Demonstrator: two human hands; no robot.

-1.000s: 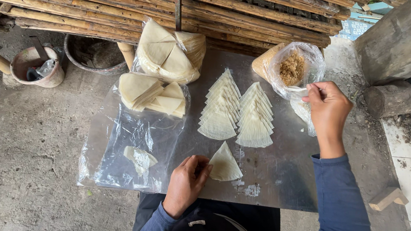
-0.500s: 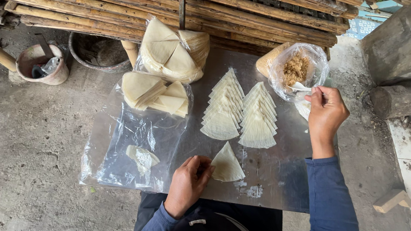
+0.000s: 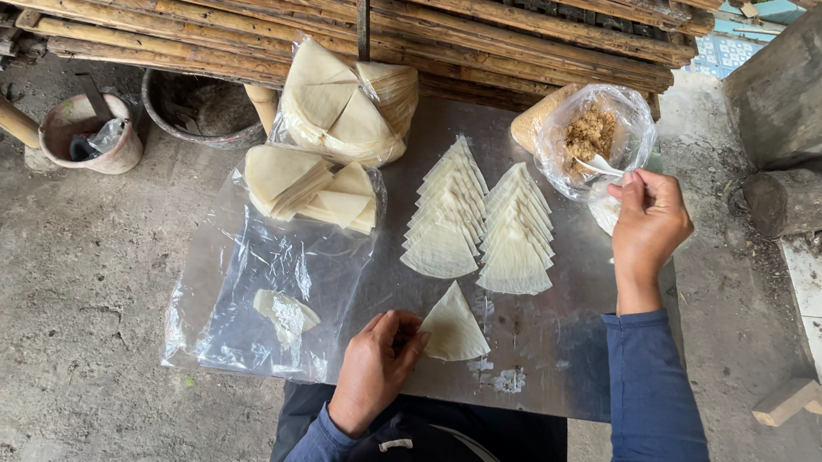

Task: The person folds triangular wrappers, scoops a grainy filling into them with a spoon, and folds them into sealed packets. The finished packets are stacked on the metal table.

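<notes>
My right hand (image 3: 648, 227) grips a white spoon (image 3: 598, 166) whose bowl reaches into a clear plastic bag of brown crumbly filling (image 3: 592, 133). My left hand (image 3: 376, 363) rests on the grey metal sheet (image 3: 543, 324), fingertips touching a single pale triangular wrapper (image 3: 454, 328). Beyond it lie two fanned rows of triangular wrappers (image 3: 480, 223). Further left are bagged stacks of wrappers (image 3: 341, 104) and a smaller pile (image 3: 310, 189).
A flat clear plastic bag (image 3: 269, 293) with a scrap of wrapper covers the sheet's left side. Bamboo poles (image 3: 252, 5) run across the back. A bucket (image 3: 92, 131) and a dark basin (image 3: 197, 108) stand at the left. A stone (image 3: 798, 201) and a wooden block (image 3: 795, 400) lie at the right.
My right hand has stayed at the filling bag with the spoon, shifting only slightly. My left hand remains on the single wrapper.
</notes>
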